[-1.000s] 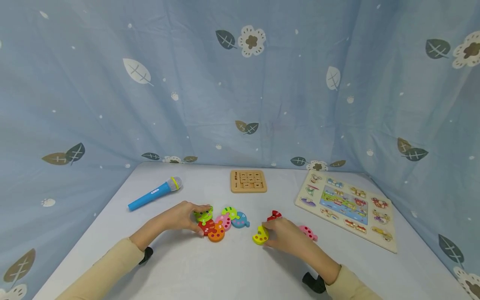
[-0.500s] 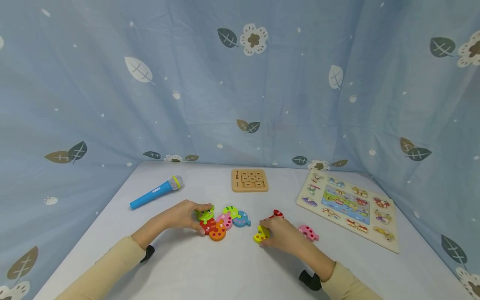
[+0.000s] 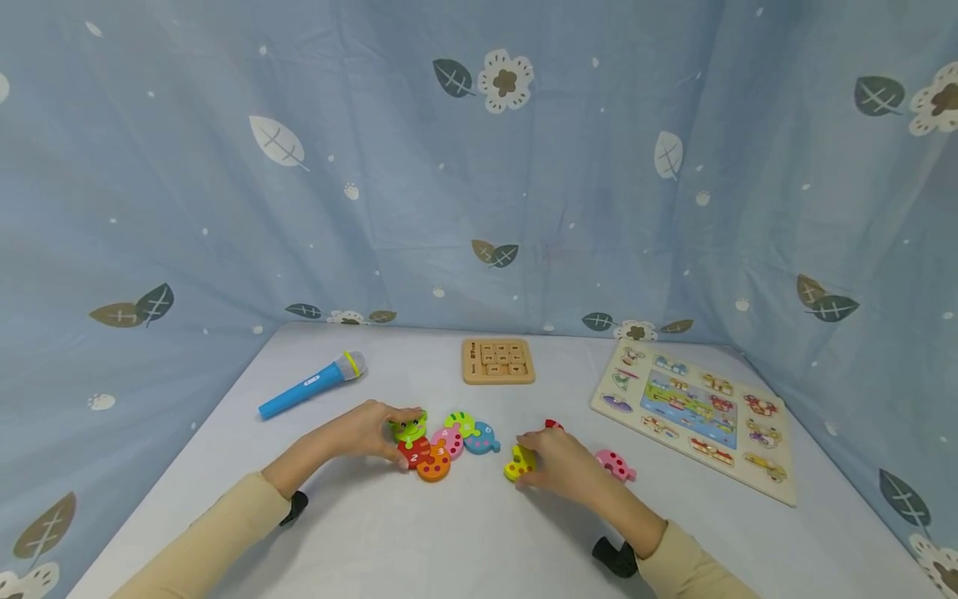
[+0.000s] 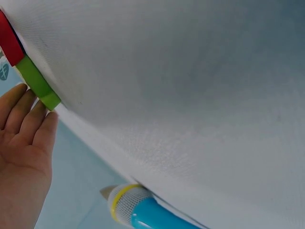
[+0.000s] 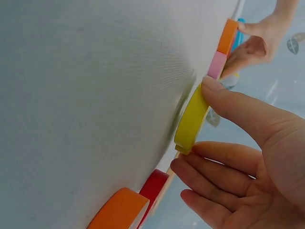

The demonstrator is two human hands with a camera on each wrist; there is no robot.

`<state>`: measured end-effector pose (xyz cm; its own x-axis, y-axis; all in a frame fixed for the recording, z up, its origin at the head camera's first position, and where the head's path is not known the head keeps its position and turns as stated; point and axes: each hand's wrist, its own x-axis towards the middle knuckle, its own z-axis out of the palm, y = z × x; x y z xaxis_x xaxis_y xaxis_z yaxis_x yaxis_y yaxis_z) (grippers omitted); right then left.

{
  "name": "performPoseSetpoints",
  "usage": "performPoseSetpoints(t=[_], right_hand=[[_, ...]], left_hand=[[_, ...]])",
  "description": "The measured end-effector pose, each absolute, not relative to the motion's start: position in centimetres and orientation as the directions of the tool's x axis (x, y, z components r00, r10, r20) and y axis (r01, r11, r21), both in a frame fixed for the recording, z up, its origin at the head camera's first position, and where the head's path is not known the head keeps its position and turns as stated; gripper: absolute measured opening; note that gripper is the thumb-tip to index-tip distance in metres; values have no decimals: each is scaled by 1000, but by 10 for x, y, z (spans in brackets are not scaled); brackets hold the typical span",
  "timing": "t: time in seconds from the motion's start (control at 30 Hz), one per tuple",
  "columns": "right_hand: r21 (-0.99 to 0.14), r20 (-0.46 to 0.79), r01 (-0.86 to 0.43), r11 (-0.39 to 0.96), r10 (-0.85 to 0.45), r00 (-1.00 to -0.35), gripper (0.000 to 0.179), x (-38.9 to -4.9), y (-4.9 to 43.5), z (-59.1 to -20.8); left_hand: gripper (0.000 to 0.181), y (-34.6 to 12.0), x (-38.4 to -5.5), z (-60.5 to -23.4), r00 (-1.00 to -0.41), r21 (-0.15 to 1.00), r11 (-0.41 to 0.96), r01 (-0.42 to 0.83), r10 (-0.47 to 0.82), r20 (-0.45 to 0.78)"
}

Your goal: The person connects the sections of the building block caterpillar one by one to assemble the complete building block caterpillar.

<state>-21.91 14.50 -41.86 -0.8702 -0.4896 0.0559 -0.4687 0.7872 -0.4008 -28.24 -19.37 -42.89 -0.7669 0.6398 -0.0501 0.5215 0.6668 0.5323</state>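
In the head view, my left hand [image 3: 369, 430] holds the head end of a joined caterpillar puzzle, its fingers at the green head piece [image 3: 409, 429] and its thumb by the red number 2 piece [image 3: 415, 453]. An orange 3 [image 3: 433, 463], a pink 4 [image 3: 450, 441], a green striped piece [image 3: 460, 423] and a blue 6 [image 3: 481, 438] follow in a curve. My right hand [image 3: 561, 466] pinches a yellow spotted piece [image 5: 191, 119] between thumb and fingers, apart from the chain. Beside that hand lie a red piece [image 5: 154, 187] and an orange piece [image 5: 120, 210].
Right of my right hand lies a pink spotted piece [image 3: 615, 465]. A wooden number puzzle [image 3: 498, 362] sits at the back, a blue toy microphone [image 3: 312, 385] at back left, and a picture puzzle board [image 3: 696, 416] at right. A patterned curtain [image 3: 479, 208] hangs behind the table.
My right hand has shifted slightly left with the yellow piece, its fingers changing position around it, and covers more of the red piece. The left hand keeps its place.
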Motion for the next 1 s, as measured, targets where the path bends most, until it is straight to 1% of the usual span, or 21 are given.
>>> performPoseSetpoints(t=[0.2, 1.0], right_hand=[[-411, 53, -462, 786, -486, -872, 58, -222, 143, -418], [-407, 114, -488, 773, -487, -866, 57, -230, 129, -416]], left_hand=[[83, -195, -283, -431, -767, 533, 666, 523, 640, -47], [83, -194, -284, -433, -773, 532, 669, 519, 633, -42]])
